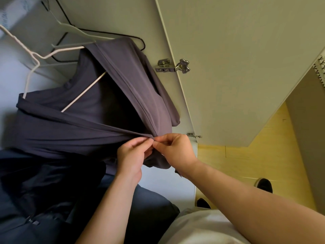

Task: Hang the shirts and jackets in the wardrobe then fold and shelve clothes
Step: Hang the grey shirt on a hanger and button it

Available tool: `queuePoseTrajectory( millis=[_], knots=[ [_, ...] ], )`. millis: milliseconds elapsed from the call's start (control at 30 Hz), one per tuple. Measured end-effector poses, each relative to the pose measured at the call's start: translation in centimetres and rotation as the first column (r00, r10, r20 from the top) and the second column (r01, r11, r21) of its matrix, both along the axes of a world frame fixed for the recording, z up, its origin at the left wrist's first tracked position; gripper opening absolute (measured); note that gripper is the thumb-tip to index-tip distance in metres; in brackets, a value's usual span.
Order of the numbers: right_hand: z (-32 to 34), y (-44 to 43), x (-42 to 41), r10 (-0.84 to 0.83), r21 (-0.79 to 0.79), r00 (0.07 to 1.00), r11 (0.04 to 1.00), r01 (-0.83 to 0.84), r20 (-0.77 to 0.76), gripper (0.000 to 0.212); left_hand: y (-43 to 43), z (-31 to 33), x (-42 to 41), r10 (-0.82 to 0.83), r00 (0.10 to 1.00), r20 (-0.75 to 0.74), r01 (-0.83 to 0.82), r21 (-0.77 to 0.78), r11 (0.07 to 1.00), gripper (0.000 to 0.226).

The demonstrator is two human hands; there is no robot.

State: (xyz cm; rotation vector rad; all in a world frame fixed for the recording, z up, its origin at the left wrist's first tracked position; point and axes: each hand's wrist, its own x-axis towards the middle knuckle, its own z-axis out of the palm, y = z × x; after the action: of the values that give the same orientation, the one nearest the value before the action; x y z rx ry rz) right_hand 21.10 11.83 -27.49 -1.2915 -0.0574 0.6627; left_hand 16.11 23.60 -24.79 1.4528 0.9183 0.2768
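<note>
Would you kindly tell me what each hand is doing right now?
Left hand: pinches the grey garment at its edge.
Right hand: pinches the same edge.

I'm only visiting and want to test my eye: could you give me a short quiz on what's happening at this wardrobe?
1. True or false: the left hand and the right hand both pinch the grey shirt.
2. The hanger inside the shirt is: A white, B red, C green.
3. Fill in: the metal hinge is fixed to the wardrobe ____.

Key: 1 true; 2 A; 3 door.
</note>
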Motion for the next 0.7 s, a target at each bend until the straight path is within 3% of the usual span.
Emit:
queuePoseTrajectory(
  millis=[133,300,533,700],
  knots=[
    [-0.1,0.2,0.0,0.002,-0.028,1.0,1.0,-0.002,0.002,0.005,0.1,-0.4,-0.3,-0.031,0.999,0.016,0.031,0.014,0.999,0.012],
    [0.1,0.5,0.0,-0.027,0.078,0.987,0.996,0.04,-0.158,0.005,-0.5,-1.0,-0.3,-0.062,0.997,0.05,0.055,0.126,0.991,0.017],
    [0.5,0.0,0.4,0.085,0.271,0.908,0.962,0.032,-0.411,0.014,-0.4,-1.3,-0.7,-0.11,0.99,0.093,0.094,0.156,0.983,0.013],
    [0.2,0.1,0.5,0.119,0.276,0.934,0.961,-0.022,-0.338,0.017,-0.8,-1.4,-1.0,-0.089,0.99,0.111,0.074,0.134,0.988,0.014]
  ],
)
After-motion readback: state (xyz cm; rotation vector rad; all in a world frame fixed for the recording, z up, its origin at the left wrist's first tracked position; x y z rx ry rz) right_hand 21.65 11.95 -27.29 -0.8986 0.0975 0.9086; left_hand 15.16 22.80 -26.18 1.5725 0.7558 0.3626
